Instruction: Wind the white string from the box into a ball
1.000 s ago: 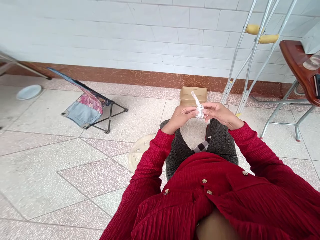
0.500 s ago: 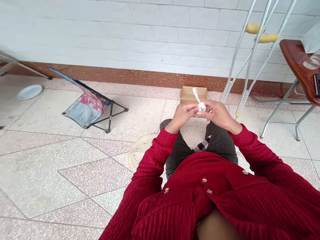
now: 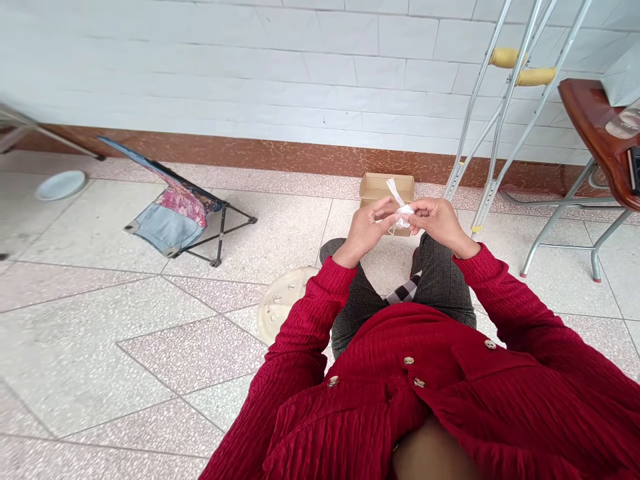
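Note:
My left hand (image 3: pixel 367 230) and my right hand (image 3: pixel 436 222) meet in front of my knees, both pinching a small clear plastic bag (image 3: pixel 401 212) with a twisted tail that sticks up to the left. The fingers of both hands are curled round it. Just beyond the hands an open cardboard box (image 3: pixel 386 188) lies on the tiled floor by the wall. I am seated, in red sleeves and dark trousers.
A cream round stool seat (image 3: pixel 279 307) shows at my left knee. A small folding chair (image 3: pixel 175 207) stands to the left, with a pale plate (image 3: pixel 61 184) further left. Crutches (image 3: pixel 505 100) lean on the wall, and a brown chair (image 3: pixel 595 133) stands right.
Both hands have lifted a little and moved forward with the bag. The bag's tail has shifted slightly between the fingers.

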The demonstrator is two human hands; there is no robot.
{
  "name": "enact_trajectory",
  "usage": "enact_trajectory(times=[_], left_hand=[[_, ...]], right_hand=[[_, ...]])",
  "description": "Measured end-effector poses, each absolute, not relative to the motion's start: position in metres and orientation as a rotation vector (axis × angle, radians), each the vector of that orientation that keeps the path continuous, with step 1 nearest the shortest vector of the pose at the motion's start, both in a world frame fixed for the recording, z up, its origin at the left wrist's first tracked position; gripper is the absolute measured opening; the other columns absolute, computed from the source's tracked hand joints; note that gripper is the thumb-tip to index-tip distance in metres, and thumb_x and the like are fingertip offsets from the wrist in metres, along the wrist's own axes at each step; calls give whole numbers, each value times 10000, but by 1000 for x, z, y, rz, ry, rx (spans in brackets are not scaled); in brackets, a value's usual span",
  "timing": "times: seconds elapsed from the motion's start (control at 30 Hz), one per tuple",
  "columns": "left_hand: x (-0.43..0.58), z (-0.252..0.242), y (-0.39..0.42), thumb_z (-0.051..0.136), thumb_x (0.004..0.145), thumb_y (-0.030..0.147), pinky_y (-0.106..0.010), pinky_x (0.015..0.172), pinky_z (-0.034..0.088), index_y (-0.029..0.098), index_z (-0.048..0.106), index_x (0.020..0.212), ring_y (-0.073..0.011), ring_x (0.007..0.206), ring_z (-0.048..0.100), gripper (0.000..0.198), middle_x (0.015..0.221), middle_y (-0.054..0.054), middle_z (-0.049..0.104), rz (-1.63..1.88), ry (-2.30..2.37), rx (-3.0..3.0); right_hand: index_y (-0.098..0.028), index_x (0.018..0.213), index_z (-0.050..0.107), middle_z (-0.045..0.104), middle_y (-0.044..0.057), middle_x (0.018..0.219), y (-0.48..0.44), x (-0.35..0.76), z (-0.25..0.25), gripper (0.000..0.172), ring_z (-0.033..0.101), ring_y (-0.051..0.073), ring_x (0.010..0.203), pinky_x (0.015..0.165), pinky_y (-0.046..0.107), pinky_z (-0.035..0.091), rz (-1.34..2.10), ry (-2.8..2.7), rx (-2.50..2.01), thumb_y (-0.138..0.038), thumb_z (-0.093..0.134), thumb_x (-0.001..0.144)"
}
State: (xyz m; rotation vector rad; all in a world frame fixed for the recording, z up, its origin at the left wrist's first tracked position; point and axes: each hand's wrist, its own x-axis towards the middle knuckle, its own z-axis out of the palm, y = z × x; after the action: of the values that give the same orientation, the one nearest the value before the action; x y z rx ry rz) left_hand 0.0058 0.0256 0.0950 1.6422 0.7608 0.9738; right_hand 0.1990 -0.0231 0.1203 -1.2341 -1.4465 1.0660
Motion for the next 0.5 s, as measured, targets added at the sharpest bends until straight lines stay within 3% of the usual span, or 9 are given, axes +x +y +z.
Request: enact_trajectory(times=[0.1,0.3,0.5], left_hand=[[7,95,25,715,922,460,-360,964,561,208,611,1423,-212,1037,735,570,1166,-97,774,957,673,1642],[5,93,14,567,1025,432,-389,1069,521,196,720,1289,-232,1188,697,386,1284,-110,745,1028,687,1859],[1,81,11,406,1041,187,-414,1117,495,207,619,1429,-219,1304,627,443,1410,-115,668,1046,734,2280]], right_hand=[[-178,861,795,696,14,619,-21,199,117,384,623,121,504,499,255,544,1207,-1372,-1221,-529,874,728],[-163,780,776,692,10,596,-18,198,114,415,616,102,501,482,219,549,1442,-1087,-1192,-480,962,587],[-165,844,783,762,32,780,-20,200,112,423,698,104,652,656,212,627,1637,-914,-1085,-418,987,574]])
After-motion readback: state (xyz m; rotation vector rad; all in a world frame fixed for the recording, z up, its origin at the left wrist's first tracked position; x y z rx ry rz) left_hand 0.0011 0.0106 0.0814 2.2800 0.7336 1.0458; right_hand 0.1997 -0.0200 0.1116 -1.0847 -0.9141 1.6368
